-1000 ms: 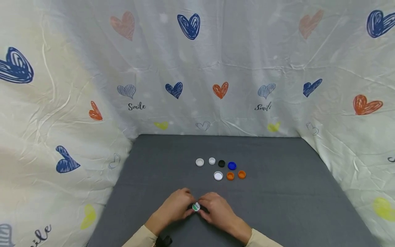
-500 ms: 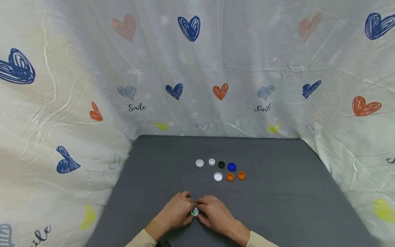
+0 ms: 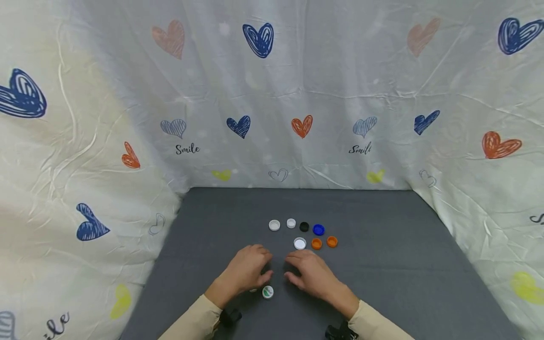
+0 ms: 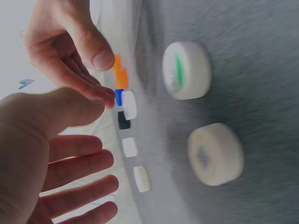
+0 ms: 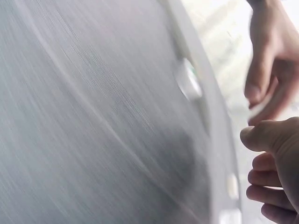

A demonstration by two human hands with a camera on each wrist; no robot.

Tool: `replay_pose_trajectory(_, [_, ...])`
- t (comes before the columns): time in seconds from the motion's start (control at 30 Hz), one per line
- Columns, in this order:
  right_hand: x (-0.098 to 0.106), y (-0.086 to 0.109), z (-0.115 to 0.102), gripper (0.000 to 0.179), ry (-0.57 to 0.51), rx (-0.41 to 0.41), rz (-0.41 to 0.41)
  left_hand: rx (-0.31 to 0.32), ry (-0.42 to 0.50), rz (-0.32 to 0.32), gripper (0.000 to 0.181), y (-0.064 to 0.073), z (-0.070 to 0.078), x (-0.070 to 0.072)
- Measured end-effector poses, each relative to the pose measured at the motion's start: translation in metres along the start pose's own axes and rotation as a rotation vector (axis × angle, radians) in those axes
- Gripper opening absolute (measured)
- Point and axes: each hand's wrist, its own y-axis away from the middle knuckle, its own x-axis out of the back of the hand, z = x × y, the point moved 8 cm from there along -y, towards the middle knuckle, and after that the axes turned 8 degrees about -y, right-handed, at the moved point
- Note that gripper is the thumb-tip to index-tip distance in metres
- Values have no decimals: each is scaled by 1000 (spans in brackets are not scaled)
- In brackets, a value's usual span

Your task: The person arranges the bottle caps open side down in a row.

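My left hand point(image 3: 245, 270) and right hand point(image 3: 313, 275) hover over the grey tabletop, a short gap between them, fingers loosely bent and nothing held. Nearer to me, beneath the left thumb, lies a white bottle cap point(image 3: 267, 292) with a green mark on top. Just left of it a second, off-white cap point(image 4: 217, 154) shows fully in the left wrist view; the left hand and wrist mostly cover it in the head view. In the right wrist view the green-marked cap point(image 5: 189, 80) is blurred, apart from both hands.
Beyond the hands sit loose caps in two rows. At the back are two white caps, one of them a white cap point(image 3: 274, 225), a black cap point(image 3: 304, 227) and a blue cap point(image 3: 318, 230). In front are a white cap point(image 3: 300, 243) and two orange caps, including an orange cap point(image 3: 316, 243).
Both hands have let go of the green-marked white cap and moved forward and apart. The cap now lies by itself on the table, and the off-white cap has come partly into sight.
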Motion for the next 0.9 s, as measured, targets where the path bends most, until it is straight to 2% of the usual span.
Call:
replay_pose_trajectory(0.17, [25, -7, 33, 36, 50, -67, 32, 4, -19, 26, 27, -20, -3, 6])
replay_pose_trajectory(0.37, [40, -14, 57, 35, 70, -99, 42, 32, 19, -12, 26, -46, -7, 3])
replay_pose_trajectory(0.67, [38, -16, 74, 43, 61, -155, 2, 41, 58, -76, 29, -80, -6, -14])
replay_pose_trajectory(0.9, [34, -16, 79, 44, 70, -139, -8, 48, 62, -93, 29, -96, -3, -27])
